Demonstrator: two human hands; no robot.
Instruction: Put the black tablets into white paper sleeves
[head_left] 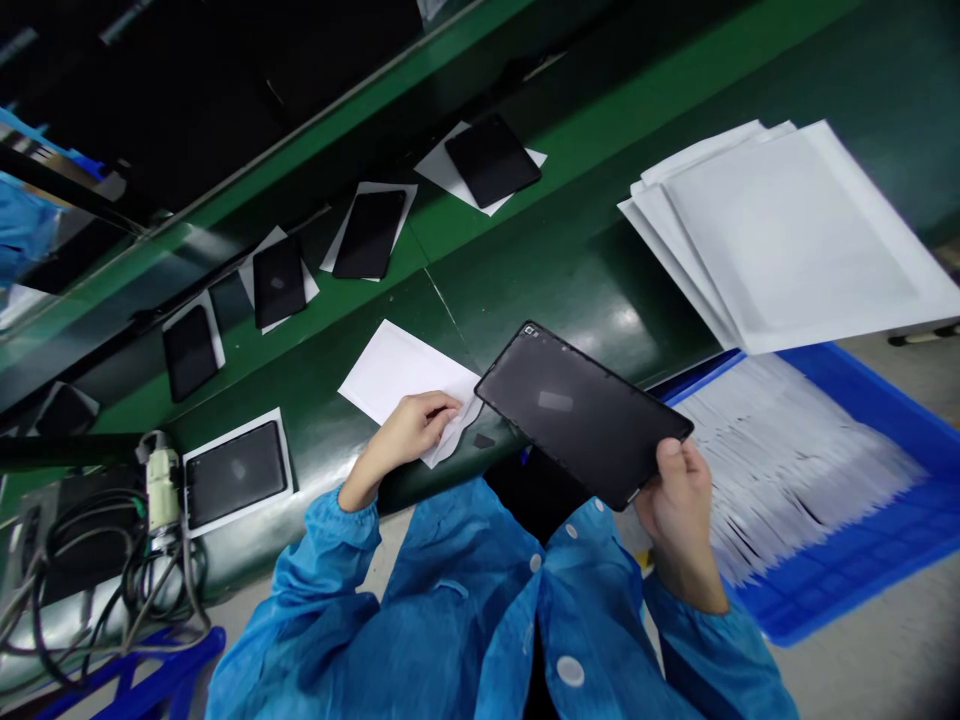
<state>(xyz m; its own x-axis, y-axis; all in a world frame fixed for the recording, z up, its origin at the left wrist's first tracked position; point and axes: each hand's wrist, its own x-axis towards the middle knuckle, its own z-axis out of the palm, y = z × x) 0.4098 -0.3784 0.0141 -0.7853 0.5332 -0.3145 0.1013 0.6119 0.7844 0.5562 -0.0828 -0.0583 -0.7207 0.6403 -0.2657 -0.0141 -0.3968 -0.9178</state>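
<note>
My right hand [679, 495] grips the lower right corner of a black tablet back cover [581, 410], held tilted over the bench's front edge. The cover has a small square opening at its upper left corner and a light grey patch in the middle. My left hand [420, 432] is closed, pinching the near edge of a flat white sleeve [409, 370] on the green bench. That edge of the sleeve is bent up by the fingers. Beside it, a small dark piece [484, 440] lies near the bench edge. The left fingertips are partly hidden.
Several black tablet parts on white sheets, such as this one [493, 160], line the green belt [420, 225]. Another panel [236, 475] lies left, near a corded tool [162, 490]. White sleeves [795, 230] are stacked right, above a blue crate [814, 610] of white sheets.
</note>
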